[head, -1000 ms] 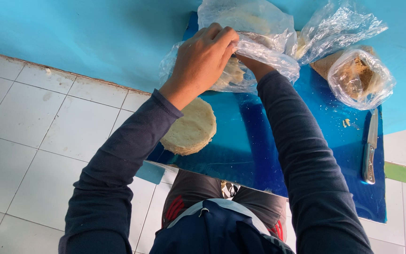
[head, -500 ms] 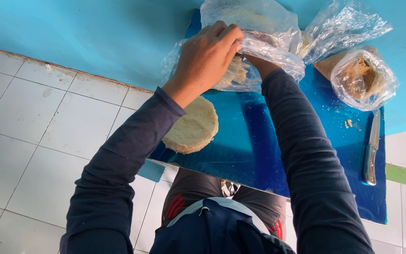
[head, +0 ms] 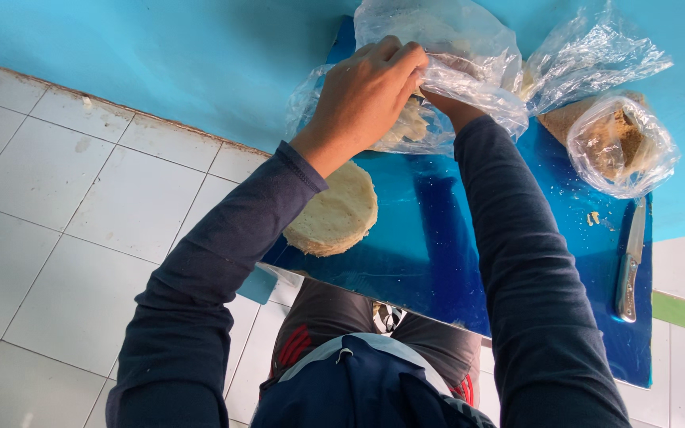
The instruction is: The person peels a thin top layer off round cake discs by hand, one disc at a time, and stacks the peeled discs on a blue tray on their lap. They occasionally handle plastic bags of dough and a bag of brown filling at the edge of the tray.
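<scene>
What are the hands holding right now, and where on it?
The left hand grips the clear plastic bag at its gathered mouth edge. The right hand is inside the bag, mostly hidden; what it holds cannot be told.

Two hands, left [head: 362,99] and right [head: 447,107], are showing. Three clear bags are lying along the worktop's [head: 438,238] far edge: [head: 438,40], [head: 592,59], [head: 624,147]. One tortilla stack [head: 334,214] and one knife [head: 630,261] are lying there too.

Left hand [head: 366,99] grips a clear plastic bag [head: 445,55] above a tortilla stack [head: 334,212] on the blue table [head: 438,238].
</scene>
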### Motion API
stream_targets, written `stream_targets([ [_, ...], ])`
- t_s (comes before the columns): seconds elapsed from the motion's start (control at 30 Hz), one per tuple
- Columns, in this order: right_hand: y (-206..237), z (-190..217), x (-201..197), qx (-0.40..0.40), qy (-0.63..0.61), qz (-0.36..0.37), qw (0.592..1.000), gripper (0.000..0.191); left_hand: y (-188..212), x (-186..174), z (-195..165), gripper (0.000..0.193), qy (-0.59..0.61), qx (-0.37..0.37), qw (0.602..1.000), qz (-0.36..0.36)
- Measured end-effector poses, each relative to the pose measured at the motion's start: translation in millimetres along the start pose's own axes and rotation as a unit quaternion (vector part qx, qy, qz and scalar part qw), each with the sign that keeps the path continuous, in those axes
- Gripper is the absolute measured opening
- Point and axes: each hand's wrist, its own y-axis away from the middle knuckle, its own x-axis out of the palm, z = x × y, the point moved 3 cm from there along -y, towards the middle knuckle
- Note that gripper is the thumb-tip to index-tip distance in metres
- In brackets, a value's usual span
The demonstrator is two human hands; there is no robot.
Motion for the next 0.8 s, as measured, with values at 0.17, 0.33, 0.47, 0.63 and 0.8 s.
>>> stream_targets([
  [0.17, 3.3, -4.0, -2.0, -0.001, 0.002, 0.006, 1.0, 0.044, 1.4, -0.4, -2.1, 0.014, 0.007, -0.005, 1.0, 0.01],
  [0.33, 8.7, -7.5, -3.2, -0.005, 0.0, 0.012, 1.0, 0.046, -1.8, 2.5, -5.8, 0.012, 0.009, -0.001, 1.0, 0.0],
  [0.47, 7.1, -8.2, -3.4, -0.006, 0.001, 0.009, 1.0, 0.047, -2.2, 3.8, -5.4, 0.011, 0.002, 0.005, 1.0, 0.003],
  [0.63, 3.4, -7.3, -4.9, -0.009, 0.001, 0.002, 1.0, 0.049, -2.0, 5.8, -4.2, 0.013, 0.002, 0.009, 1.0, 0.006],
  [0.8, 2.8, -7.2, -6.5, -0.007, 0.014, -0.006, 1.0, 0.051, -2.9, 6.9, -2.5, 0.013, -0.001, 0.01, 1.0, 0.006],
])
